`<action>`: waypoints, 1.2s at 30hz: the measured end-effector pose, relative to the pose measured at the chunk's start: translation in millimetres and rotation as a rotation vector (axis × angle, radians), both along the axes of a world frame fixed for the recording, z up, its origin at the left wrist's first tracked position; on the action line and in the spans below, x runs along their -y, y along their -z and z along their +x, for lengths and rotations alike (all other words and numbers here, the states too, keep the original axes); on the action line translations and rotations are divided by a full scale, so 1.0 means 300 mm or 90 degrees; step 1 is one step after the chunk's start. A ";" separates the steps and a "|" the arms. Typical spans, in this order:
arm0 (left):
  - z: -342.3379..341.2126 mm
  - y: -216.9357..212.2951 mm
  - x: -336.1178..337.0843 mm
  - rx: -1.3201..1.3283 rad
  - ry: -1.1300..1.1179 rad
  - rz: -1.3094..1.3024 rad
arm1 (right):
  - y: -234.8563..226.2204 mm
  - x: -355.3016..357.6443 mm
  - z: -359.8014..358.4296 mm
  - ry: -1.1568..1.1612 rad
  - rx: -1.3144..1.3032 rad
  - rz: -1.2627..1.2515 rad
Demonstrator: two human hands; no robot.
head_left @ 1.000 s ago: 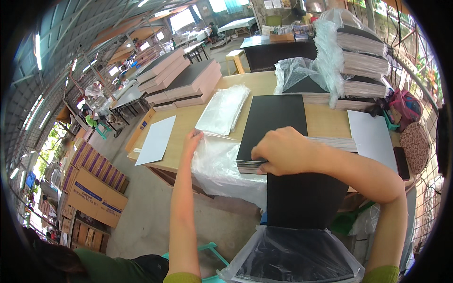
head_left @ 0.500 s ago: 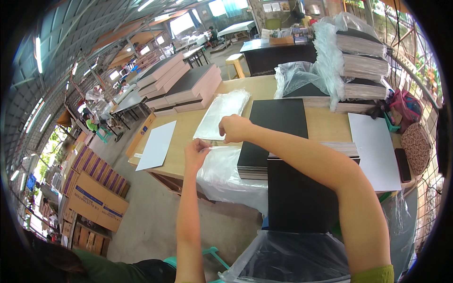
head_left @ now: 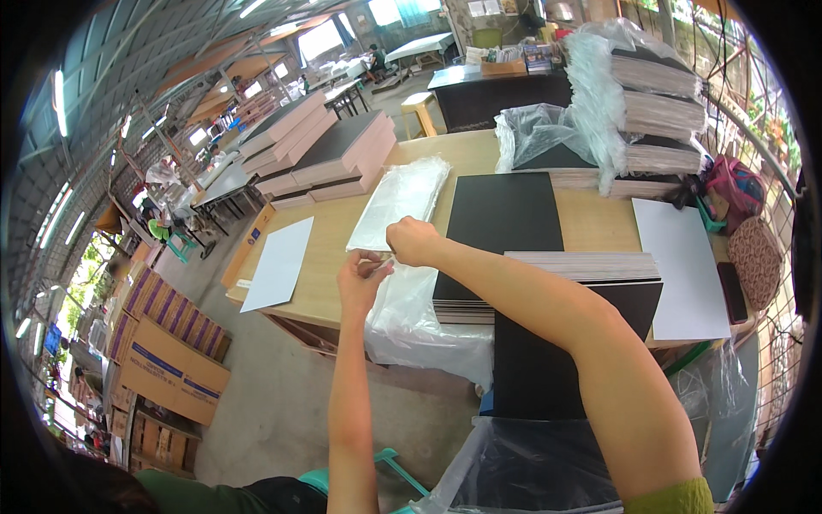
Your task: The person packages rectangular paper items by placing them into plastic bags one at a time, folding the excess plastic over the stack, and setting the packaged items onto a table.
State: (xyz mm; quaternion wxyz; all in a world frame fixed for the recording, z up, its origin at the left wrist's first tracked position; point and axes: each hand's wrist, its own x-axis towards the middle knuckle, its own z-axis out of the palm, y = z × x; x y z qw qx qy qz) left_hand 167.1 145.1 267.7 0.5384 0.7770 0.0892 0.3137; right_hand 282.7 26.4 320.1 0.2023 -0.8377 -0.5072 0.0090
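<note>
Both hands pinch the clear plastic bag (head_left: pixel 402 300) just left of the black board stack (head_left: pixel 505 227) on the counter (head_left: pixel 325 248): left hand (head_left: pixel 361 278) and right hand (head_left: pixel 413 242) gripping its thin, limp, probably slippery top edge.

Clear plastic bag (head_left: pixel 402 300) pinched at its upper edge, stack of clear bags (head_left: pixel 401 202) beyond.

Thin, see-through and crinkled; upper edge pulled taut between left hand (head_left: pixel 361 278) and right hand (head_left: pixel 413 241), above the near edge of the wooden table (head_left: pixel 591 224). Lower part slack, draped over that edge and hanging down in loose folds toward the floor, just beside a pile of black boards (head_left: pixel 488 257). Stack of flat bags glossy, whitish, lying lengthwise and slightly askew near the table's middle, running toward the far edge, close above the pinched bag.
</note>
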 end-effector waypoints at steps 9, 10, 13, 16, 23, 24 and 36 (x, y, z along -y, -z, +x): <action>0.030 0.010 0.009 -0.085 -0.084 0.183 | 0.011 0.022 0.018 0.043 0.113 0.065; 0.032 0.034 -0.017 -0.061 -0.068 0.183 | 0.009 0.015 0.019 0.021 0.117 0.080; 0.060 0.105 -0.070 -0.036 0.094 -0.079 | 0.002 -0.003 0.029 -0.033 0.098 0.092; 0.065 0.100 -0.004 -0.181 0.459 -0.468 | 0.019 0.014 0.059 -0.106 0.051 0.014; -0.264 -0.211 -0.165 -0.372 0.426 0.191 | -0.080 0.068 -0.125 -0.633 -0.571 -0.149; -0.354 -0.252 -0.180 -0.335 0.436 0.147 | -0.110 0.118 -0.185 -0.703 -0.678 -0.221; -0.515 -0.114 0.351 -0.066 0.682 -0.072 | -0.162 0.913 -0.221 -0.331 -1.110 0.159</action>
